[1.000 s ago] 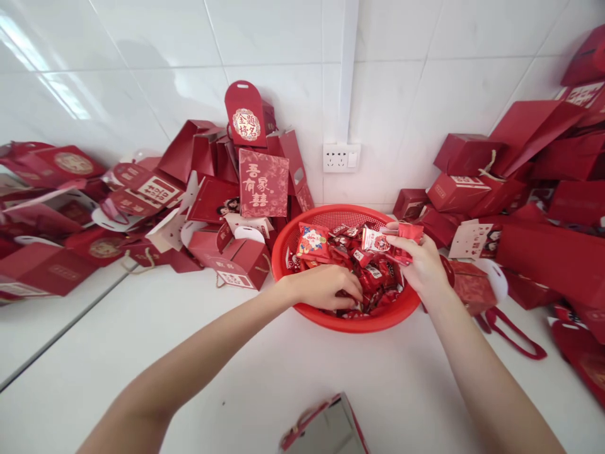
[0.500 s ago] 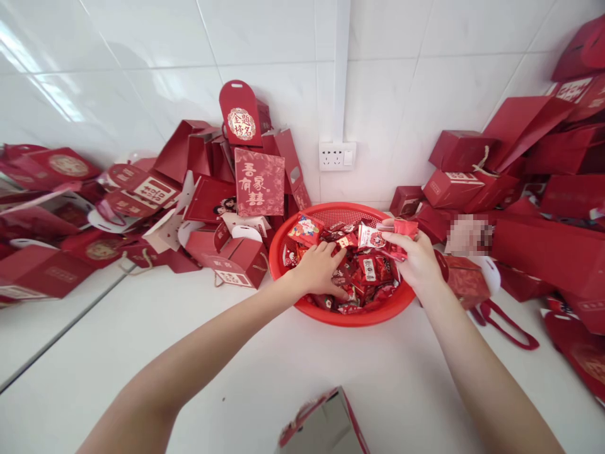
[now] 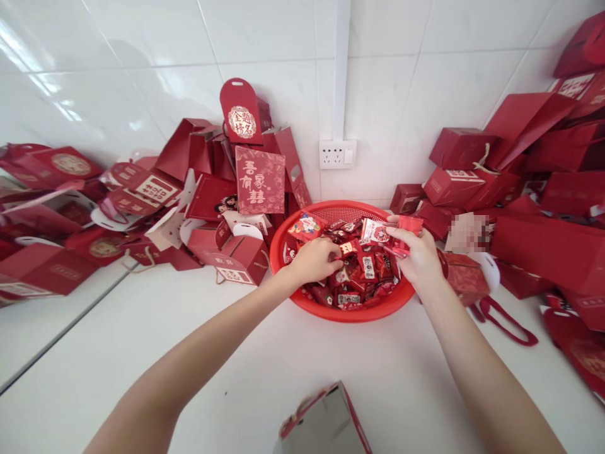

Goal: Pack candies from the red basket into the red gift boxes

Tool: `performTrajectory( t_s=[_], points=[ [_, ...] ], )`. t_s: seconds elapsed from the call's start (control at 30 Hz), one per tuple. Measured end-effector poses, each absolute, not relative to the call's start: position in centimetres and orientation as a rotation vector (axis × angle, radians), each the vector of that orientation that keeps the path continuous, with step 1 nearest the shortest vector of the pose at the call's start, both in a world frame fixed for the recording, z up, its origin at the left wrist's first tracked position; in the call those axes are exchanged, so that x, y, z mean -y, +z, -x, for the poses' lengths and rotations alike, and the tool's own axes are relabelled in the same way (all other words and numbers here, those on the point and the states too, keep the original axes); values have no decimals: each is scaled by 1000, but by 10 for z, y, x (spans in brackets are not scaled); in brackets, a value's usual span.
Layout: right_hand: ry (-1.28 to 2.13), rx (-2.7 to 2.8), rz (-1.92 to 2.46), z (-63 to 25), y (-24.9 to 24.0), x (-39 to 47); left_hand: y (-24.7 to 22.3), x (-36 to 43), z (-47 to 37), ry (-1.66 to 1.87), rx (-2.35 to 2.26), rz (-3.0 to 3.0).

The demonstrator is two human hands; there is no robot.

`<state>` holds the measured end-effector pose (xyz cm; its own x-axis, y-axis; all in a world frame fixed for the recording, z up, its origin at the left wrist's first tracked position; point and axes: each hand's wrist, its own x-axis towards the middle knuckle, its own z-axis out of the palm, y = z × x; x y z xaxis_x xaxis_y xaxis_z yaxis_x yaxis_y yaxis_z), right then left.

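Observation:
A red plastic basket [image 3: 352, 317] full of small wrapped candies [image 3: 367, 267] stands on the white table against the wall. My left hand [image 3: 316, 260] reaches into it from the left, thumb and fingers pinched at a red candy with a gold label [image 3: 348, 248]. Above the basket's right side, my right hand [image 3: 420, 255] is closed around several candies; a white-and-red packet [image 3: 375, 231] and a bright red packet [image 3: 409, 225] stick out of it. A larger colourful packet [image 3: 306, 227] lies at the basket's back left.
Red gift boxes are piled left [image 3: 229, 249] and right [image 3: 456, 186] of the basket. An open box with a mirror-like inner face [image 3: 326, 424] is at the front edge. A red ribbon loop [image 3: 513, 325] lies at right. A power socket [image 3: 336, 154] is on the tiled wall.
My left hand has drawn its spread fingers together into a pinch at a candy and lifted slightly. My right hand still grips its candies, shifted slightly to the right.

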<state>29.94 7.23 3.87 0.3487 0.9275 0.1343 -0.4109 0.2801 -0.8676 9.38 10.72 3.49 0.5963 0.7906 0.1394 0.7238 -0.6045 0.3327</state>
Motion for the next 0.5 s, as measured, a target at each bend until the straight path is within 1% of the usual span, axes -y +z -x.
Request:
performTrajectory(
  t_s=[0.17, 0.27, 0.37, 0.5],
  points=[
    [1025, 739, 841, -300, 39, -72, 32, -114, -91, 598, -1310, -2370],
    [1024, 762, 851, -300, 39, -72, 32, -115, -90, 645, -1314, -2342],
    [1020, 750, 850, -300, 39, -72, 32, -114, -90, 703, -1247, -2291],
    [1009, 757, 849, -299, 40, -71, 32, -115, -90, 893, -1113, -2159]
  ],
)
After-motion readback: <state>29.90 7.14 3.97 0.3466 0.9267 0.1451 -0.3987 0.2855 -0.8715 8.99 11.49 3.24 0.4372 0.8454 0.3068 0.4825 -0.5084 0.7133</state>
